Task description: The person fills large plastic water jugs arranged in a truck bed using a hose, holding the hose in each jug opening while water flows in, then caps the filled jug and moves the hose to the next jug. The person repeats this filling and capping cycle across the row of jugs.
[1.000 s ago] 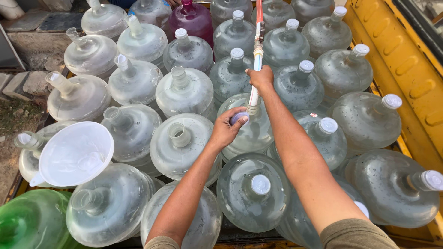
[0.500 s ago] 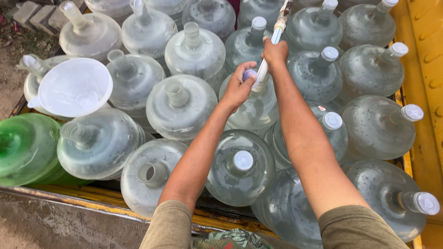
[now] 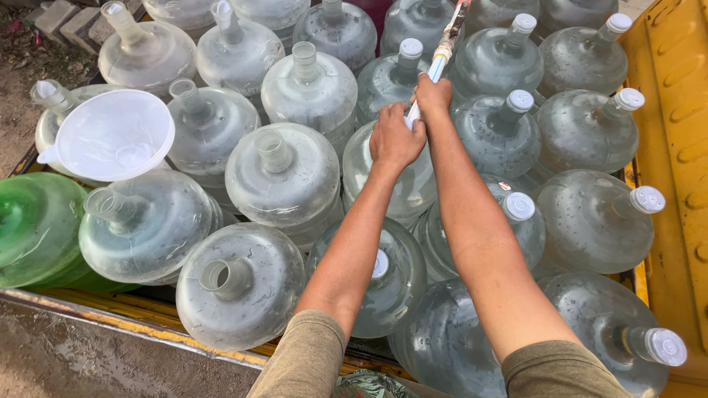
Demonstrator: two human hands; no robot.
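Note:
My right hand (image 3: 434, 97) grips a white and blue hose nozzle (image 3: 440, 57) that runs up toward the top of the view. Just below it, my left hand (image 3: 395, 137) is closed over the neck of a clear water jug (image 3: 402, 193) at the nozzle's lower end; the jug's mouth is hidden under that hand. Around them lie several large clear jugs, some with white caps such as the capped jug (image 3: 495, 133) to the right, others with open necks such as the open jug (image 3: 284, 173) to the left.
A white funnel (image 3: 112, 135) sits on a jug at the left. A green jug (image 3: 33, 228) lies at the far left. The jugs rest in a yellow truck bed whose side wall (image 3: 675, 147) runs along the right. Muddy ground (image 3: 66, 365) is below left.
The view has shifted and come closer. My left hand has stayed on the jug's neck, and my right hand keeps hold of the nozzle at about the same place.

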